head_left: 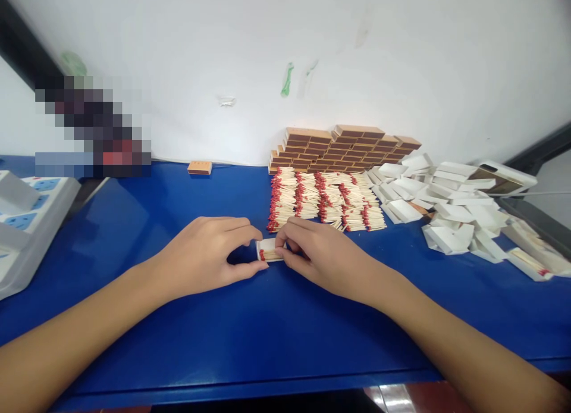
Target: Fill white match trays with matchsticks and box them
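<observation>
A small white matchbox tray (266,244) lies on the blue table, with a layer of red-headed matches (268,255) inside. My left hand (209,255) grips the tray's left end between thumb and forefinger. Over its right end, my right hand (314,249) has its fingertips pinched together at the matches, covering that part of the tray. Just beyond my hands spread several rows of loose matches (307,202), their red heads mostly toward the left.
Brown matchboxes (343,148) are stacked against the white wall (200,56), and a single matchbox (200,167) stands left of them. White trays (455,205) are heaped at right, near a match-filled tray (529,263). A grey-white object with blue patches (40,222) occupies the left side.
</observation>
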Motion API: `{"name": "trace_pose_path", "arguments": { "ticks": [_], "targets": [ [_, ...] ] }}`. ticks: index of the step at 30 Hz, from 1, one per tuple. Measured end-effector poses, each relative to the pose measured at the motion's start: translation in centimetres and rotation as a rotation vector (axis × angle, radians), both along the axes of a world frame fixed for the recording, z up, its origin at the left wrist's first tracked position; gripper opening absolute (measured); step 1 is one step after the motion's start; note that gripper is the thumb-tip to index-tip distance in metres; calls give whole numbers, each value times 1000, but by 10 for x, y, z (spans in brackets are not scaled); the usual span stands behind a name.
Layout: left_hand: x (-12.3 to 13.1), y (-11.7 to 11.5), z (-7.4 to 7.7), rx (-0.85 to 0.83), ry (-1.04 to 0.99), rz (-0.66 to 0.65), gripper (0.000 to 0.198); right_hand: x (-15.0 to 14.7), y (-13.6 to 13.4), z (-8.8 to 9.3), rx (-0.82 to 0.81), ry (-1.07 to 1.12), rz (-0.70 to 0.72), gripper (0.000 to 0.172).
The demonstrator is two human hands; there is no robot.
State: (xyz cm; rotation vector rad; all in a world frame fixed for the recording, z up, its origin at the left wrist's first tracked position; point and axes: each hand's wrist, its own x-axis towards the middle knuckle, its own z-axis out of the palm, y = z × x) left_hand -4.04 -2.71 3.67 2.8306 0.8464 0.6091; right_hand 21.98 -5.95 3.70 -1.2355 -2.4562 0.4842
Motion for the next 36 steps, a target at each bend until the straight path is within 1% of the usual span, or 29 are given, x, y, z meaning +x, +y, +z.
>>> {"name": "trace_pose_path", "arguments": {
  "ticks": [4, 9, 12, 16, 22, 28, 33, 36],
  "targets": [
    [0, 0, 1, -1, -8, -1, 21, 3, 2, 2, 32, 22, -9, 9],
    [0, 0, 2, -11, -7, -9, 21, 15, 15, -3, 102, 3, -91, 9],
    [0, 0, 1, -7, 0, -9, 22, 18, 23, -8, 83, -25, -93, 9],
    [0, -1, 2, -21, 14, 1, 22, 17, 25, -11, 75, -39, -101, 11],
    [1, -1, 3, -28, 8, 0, 21, 18, 24, -9, 60, -70, -98, 9],
    [1, -1, 3, -59, 14, 26, 20, 20, 18, -3, 106, -19, -75, 8],
    [2, -2, 4, -58, -3, 43, 22, 10, 5, 5, 81, -23, -18, 9],
    [2, -2, 3, -41, -15, 34, 20, 3, -1, 5, 101, -64, 1, 12]
  ]
}}
